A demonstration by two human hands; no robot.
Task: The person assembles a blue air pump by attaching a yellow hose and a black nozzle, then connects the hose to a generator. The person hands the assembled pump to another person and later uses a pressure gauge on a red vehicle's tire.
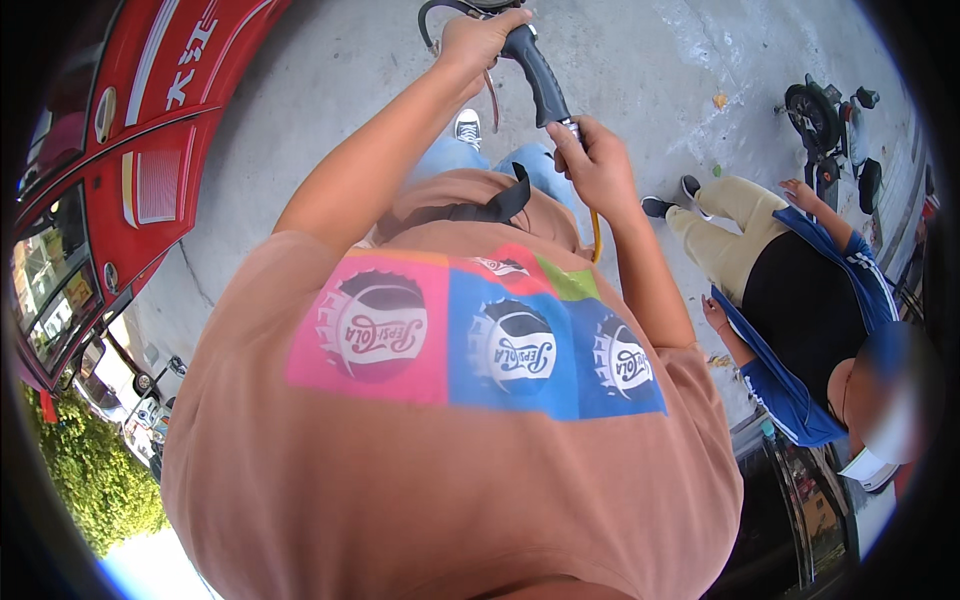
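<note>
A black, ribbed, cylindrical tool handle [537, 70] is gripped at its upper end by the closed left hand [478, 40] and pinched at its lower metal end, above a yellow hose [597, 232], by the curled right hand [598, 165].

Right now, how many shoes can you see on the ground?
3: one sneaker below the left hand, and two dark shoes on the nearby person; others may be hidden.
</note>
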